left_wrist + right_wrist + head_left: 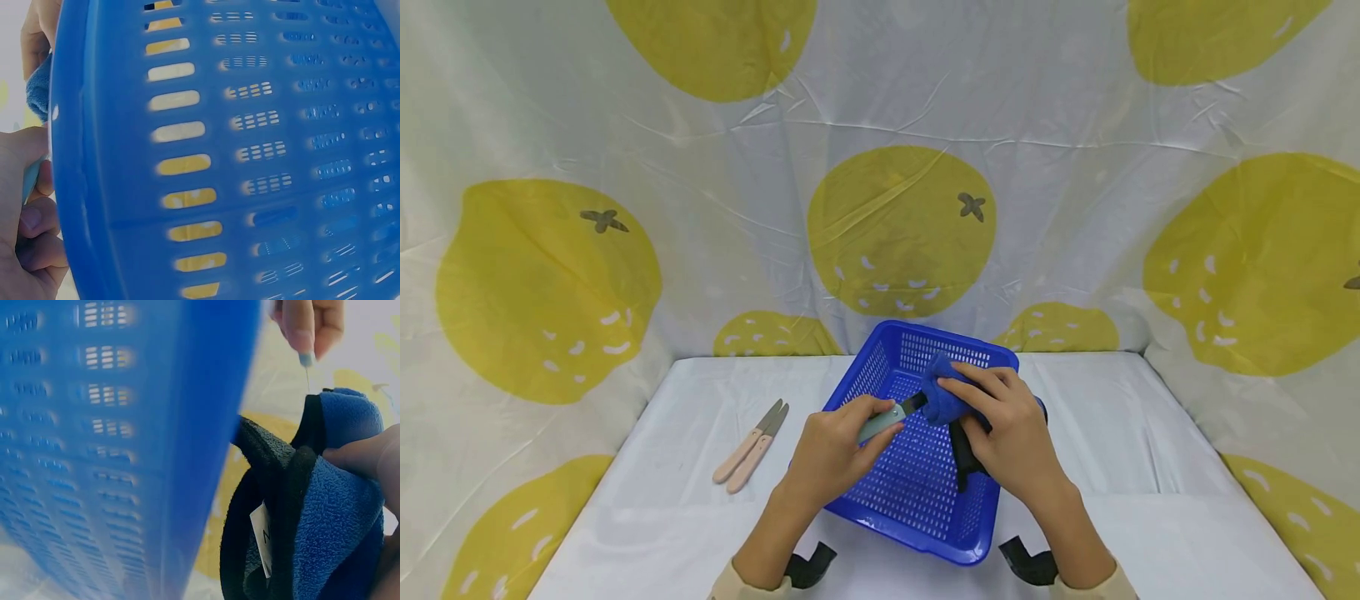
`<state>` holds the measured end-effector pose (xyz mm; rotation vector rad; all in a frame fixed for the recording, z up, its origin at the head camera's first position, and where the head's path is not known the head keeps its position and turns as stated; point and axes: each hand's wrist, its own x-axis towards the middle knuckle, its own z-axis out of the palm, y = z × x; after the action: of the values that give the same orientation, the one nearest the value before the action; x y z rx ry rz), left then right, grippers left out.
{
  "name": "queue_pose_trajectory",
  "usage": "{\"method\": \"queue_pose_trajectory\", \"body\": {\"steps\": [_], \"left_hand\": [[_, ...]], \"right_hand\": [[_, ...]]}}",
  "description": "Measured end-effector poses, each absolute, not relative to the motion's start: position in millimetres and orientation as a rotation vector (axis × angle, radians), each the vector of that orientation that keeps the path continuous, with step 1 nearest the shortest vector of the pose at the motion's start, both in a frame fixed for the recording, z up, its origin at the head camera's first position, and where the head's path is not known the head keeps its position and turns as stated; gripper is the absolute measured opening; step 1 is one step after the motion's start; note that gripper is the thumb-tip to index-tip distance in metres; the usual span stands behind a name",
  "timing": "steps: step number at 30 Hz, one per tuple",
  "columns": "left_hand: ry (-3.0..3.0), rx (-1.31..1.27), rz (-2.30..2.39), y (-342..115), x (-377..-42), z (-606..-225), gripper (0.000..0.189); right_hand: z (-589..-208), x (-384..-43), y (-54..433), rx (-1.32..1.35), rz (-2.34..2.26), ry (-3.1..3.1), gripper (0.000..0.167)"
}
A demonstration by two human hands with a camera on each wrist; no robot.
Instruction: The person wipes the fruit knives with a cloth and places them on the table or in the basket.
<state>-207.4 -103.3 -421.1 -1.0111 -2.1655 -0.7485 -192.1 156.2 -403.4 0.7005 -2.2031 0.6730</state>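
Over the blue plastic basket [917, 546], my left hand [831, 450] pinches the pale blue-green handle [880, 423] of a small knife between thumb and fingers. My right hand [1015, 433] grips a bunched blue cloth [942, 392] with black edging, folded around the blade end of the knife. Most of the blade is hidden by the cloth. In the right wrist view the cloth [340, 506] hangs in loose folds and a white label [261, 539] shows. The left wrist view catches my left fingers [44, 250] beyond the basket wall.
Two knives with pink handles [751, 463] lie side by side on the white-covered table [647, 467], left of the basket. Behind the table hangs a white curtain [1060, 233] with yellow lemon prints. Black curved pieces [1028, 562] sit at both wrists.
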Motion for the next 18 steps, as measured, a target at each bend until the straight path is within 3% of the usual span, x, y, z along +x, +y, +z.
{"method": "queue_pose_trajectory", "body": {"steps": [18], "left_hand": [[-2.253,-0.828,-0.826,-107.7,-213.7,-429.0,0.028]], "right_hand": [[-400.5,-196.6,180.5,0.558,0.711,-2.221,0.051]]}}
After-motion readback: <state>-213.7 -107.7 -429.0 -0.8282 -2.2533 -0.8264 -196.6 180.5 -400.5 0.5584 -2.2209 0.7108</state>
